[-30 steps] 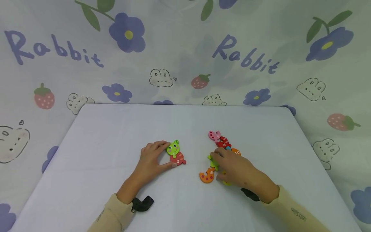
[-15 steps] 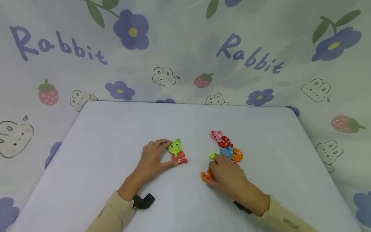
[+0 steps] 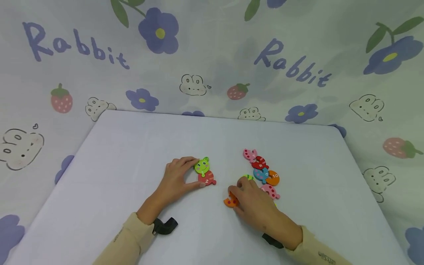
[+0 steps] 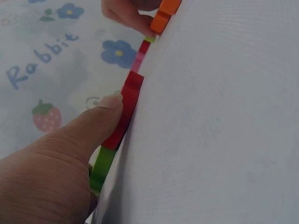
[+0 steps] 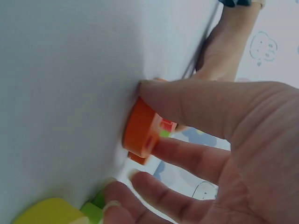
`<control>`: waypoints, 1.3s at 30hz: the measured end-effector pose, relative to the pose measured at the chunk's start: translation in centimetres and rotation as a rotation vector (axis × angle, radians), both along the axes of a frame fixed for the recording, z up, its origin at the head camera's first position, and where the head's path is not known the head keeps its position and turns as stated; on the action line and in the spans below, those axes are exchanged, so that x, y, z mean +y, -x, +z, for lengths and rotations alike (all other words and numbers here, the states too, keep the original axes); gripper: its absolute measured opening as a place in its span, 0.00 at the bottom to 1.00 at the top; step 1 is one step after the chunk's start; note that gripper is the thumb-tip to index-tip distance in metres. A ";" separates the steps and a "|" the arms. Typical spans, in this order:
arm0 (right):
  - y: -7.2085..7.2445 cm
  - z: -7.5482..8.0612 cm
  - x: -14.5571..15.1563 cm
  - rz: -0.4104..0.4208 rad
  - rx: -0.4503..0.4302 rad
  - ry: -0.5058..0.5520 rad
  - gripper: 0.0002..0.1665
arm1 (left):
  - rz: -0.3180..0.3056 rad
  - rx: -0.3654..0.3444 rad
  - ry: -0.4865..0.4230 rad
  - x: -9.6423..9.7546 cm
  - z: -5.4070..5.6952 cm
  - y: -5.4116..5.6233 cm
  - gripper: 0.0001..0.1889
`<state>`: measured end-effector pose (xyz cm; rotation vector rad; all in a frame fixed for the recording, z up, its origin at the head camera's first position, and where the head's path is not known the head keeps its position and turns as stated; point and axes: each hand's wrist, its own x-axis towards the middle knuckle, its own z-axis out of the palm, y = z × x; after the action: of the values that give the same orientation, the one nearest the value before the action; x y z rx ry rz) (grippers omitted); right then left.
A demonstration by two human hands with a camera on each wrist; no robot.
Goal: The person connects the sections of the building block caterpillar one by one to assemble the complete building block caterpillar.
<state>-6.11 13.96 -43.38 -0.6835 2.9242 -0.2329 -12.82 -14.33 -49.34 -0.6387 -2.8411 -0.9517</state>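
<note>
Nearest to me, two beige sleeves, the left and the right, come in over the white table, a black wrist mount showing below the left hand. A little farther in, the right hand pinches an orange dotted piece between thumb and forefinger, its other fingers held apart from it; I can't tell whether the piece is clear of the cloth. A yellow piece lies beneath that hand's farther fingers, mostly hidden from above, and a pink dotted piece sits just to the right. Over on the left, the left hand holds two joined pieces with thumb and fingers spread fairly wide: the thumb presses the near edge of a red piece numbered 2, and the fingertips touch the smiling green head piece beyond it. Just past the right hand's knuckles shows a green striped piece, partly covered. Right of it, an orange piece numbered 10 touches a blue piece; farther off come a red piece numbered 8 and a pink piece touching it. Behind the table hangs a curtain printed with flowers, strawberries, rabbits and "Rabbit".
</note>
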 end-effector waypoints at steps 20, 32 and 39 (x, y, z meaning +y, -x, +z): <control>2.3 1.3 -1.5 -0.017 -0.062 0.057 0.30 | 0.026 -0.009 0.008 -0.2 -0.1 -0.2 0.43; 3.7 2.1 -3.2 0.031 -0.014 0.109 0.33 | 0.009 -0.001 -0.001 0.0 -0.2 -0.1 0.44; 4.2 2.0 -3.8 0.017 -0.034 0.112 0.32 | 0.003 0.011 0.000 0.0 -0.2 0.0 0.45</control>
<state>-10.33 10.18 -41.34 -0.7126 2.8896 -0.4057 -12.83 -14.31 -49.52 -0.6376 -2.8313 -0.9444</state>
